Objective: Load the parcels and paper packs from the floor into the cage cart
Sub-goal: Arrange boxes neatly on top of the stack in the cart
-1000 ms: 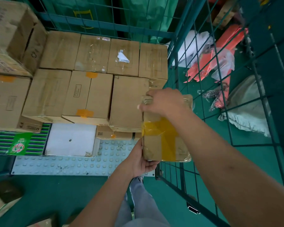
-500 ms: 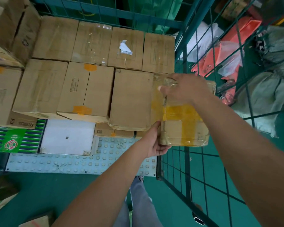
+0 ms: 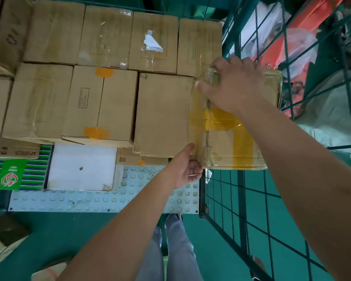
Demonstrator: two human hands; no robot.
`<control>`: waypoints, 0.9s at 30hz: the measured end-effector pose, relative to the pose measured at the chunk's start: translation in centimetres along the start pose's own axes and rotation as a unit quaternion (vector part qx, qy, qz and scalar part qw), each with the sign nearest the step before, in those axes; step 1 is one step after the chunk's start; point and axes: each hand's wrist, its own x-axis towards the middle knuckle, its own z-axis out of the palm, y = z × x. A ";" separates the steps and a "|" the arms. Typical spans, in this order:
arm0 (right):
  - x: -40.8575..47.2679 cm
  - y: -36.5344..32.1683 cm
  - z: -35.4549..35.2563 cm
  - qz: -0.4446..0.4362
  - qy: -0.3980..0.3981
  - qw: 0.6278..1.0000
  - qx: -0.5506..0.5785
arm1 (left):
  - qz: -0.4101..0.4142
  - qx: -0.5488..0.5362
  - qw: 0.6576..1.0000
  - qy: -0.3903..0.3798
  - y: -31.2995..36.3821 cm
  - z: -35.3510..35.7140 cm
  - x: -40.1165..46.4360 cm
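We have swung the taped parcel (image 3: 227, 138) further in against the stacked boxes (image 3: 162, 114), left hand (image 3: 184, 169) and right hand (image 3: 231, 84) both gripping it, nearly placed.

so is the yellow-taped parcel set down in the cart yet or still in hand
In hand. The right hand grips the yellow-taped parcel at its far end, the left hand holds its near corner. Whether it rests on anything: cannot tell.

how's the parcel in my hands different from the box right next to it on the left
The held parcel is wrapped in shiny clear film with wide yellow tape bands; the neighbouring box is plain and matte. The parcel is gripped by the left hand and right hand; the box rests in the stack. Both are brown cardboard.
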 end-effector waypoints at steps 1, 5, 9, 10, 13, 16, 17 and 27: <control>-0.1 0.2 0.2 0.002 0.017 1.000 0.014 | -0.009 -0.019 0.999 0.025 -0.4 -0.6 0.9; -0.7 0.2 1.7 0.003 0.119 0.990 0.080 | -0.051 -0.124 0.986 0.102 -1.2 -2.7 5.2; -1.1 1.0 2.4 0.018 0.186 0.975 0.119 | 0.021 -0.103 0.982 0.155 -0.2 -4.4 9.2; -1.2 1.3 2.6 0.026 0.197 0.972 0.121 | 0.037 -0.084 0.980 0.174 -0.3 -4.6 10.1; -1.3 1.6 2.6 0.037 0.226 0.962 0.150 | 0.082 -0.043 0.969 0.231 -0.9 -5.6 11.6; -1.5 1.7 2.5 0.033 0.246 0.955 0.165 | 0.102 -0.067 0.964 0.237 -1.0 -6.2 11.8; -1.7 1.7 2.4 0.027 0.250 0.954 0.165 | 0.100 -0.069 0.964 0.235 -0.8 -6.0 11.4; -4.9 -1.9 4.3 -0.015 0.311 0.943 0.120 | 0.008 0.004 0.992 0.122 0.0 -3.3 6.2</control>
